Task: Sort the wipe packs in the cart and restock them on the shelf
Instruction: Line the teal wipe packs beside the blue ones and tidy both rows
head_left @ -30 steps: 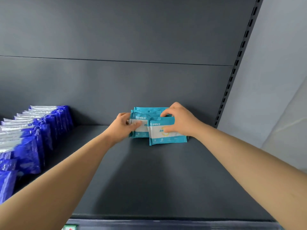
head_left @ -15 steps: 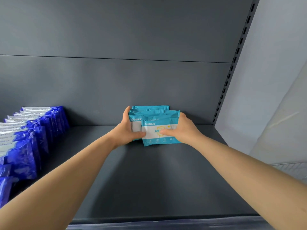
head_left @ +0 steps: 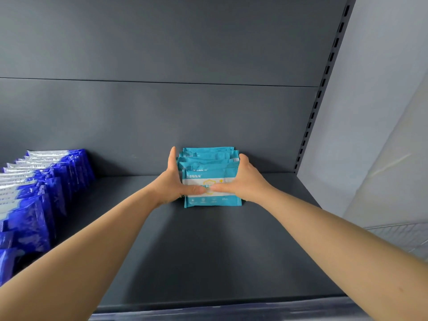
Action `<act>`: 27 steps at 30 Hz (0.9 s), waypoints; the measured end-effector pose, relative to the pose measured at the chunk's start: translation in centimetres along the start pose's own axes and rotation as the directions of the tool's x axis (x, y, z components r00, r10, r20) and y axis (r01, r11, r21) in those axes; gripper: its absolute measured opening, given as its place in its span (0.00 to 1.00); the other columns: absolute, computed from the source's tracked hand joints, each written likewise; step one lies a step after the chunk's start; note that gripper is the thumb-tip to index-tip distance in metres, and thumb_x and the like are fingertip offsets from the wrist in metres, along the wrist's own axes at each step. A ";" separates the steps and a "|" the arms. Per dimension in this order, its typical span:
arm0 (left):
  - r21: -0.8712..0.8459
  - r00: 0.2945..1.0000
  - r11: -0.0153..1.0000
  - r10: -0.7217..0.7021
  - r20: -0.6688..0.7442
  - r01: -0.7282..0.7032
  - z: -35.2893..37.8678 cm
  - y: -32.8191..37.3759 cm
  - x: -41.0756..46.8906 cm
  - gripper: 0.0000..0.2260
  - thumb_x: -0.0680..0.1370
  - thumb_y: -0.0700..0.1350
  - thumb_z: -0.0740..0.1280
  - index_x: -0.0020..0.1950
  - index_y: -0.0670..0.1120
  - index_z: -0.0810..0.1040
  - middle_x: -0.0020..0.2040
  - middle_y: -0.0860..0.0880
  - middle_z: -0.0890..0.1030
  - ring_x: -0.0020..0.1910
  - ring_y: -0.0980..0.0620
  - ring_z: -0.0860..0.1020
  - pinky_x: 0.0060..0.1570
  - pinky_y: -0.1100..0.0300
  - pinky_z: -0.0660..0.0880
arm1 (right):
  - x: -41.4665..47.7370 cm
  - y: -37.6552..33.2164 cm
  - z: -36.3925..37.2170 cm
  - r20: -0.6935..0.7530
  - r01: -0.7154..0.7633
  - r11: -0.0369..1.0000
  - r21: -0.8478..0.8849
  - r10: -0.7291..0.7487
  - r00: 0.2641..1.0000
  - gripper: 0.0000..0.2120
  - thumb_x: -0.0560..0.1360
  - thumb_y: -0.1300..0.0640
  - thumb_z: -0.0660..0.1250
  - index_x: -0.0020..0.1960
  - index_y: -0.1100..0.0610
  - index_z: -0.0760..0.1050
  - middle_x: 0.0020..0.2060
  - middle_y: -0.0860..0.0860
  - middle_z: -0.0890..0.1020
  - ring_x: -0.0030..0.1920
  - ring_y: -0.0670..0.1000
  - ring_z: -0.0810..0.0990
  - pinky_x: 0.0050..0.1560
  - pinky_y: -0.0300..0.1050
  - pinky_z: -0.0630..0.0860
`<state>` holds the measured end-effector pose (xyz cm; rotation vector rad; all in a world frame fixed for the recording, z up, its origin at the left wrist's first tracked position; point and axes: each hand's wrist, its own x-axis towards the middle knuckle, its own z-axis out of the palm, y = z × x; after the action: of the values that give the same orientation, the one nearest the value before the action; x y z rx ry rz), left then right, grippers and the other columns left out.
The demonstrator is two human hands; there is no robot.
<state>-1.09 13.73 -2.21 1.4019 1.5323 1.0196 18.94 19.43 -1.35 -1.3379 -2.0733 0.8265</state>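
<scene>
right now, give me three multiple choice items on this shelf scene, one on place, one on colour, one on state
1. Where do the teal packs stand on the shelf?
A. at the front edge
B. at the back, against the rear panel
C. in the left row

2. What colour are the packs in the left row?
A. dark blue and white
B. red
C. green

3. What are the hands doing?
A. both hang free above the shelf
B. only one touches the packs
C. left hand and right hand press the teal packs from either side

Key:
1 B, the bundle sits right by the rear panel, with bare shelf in front.
2 A, that row shows dark blue fronts with white tops.
3 C, a hand lies on each side, thumbs across the front pack.
</scene>
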 end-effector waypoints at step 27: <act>0.847 0.895 0.475 0.445 0.002 -0.239 7.4 7.2 -4.3 0.17 0.79 0.52 0.62 0.67 0.50 0.74 0.64 0.50 0.77 0.62 0.47 0.74 0.60 0.54 0.69 | -8.4 2.3 -8.4 -0.066 0.045 0.858 -0.511 -0.092 0.994 0.24 0.80 0.46 0.59 0.74 0.53 0.64 0.71 0.48 0.69 0.61 0.52 0.75 0.63 0.46 0.70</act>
<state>8.57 10.17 2.14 2.4268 2.0982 0.6544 29.37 14.13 1.65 -1.5158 -2.3470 0.1731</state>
